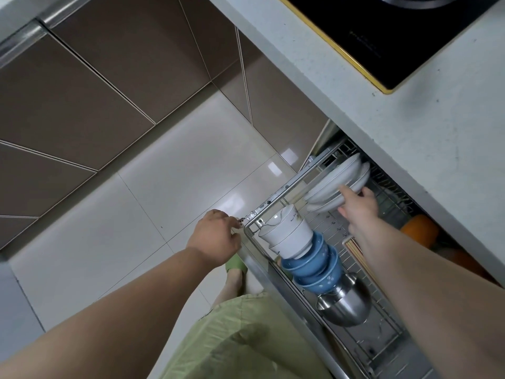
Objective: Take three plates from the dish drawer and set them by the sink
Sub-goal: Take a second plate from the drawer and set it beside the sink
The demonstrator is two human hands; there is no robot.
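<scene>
The dish drawer [276, 192], a wire rack with a metal rim, is pulled out below the pale countertop. Several white plates [332, 181] stand on edge at its far end. My right hand [358, 205] reaches in and grips the edge of these plates, thumb on the near face and fingers behind. My left hand [216, 236] rests at the drawer's front corner, fingers curled on the rim.
White bowls [287, 231], blue bowls [311, 266] and a steel bowl [347, 305] lie stacked along the rack. An orange object [419, 231] sits deeper inside. A black hob [382, 31] is set in the countertop [437, 138]. Brown cabinet fronts and glossy floor tiles lie left.
</scene>
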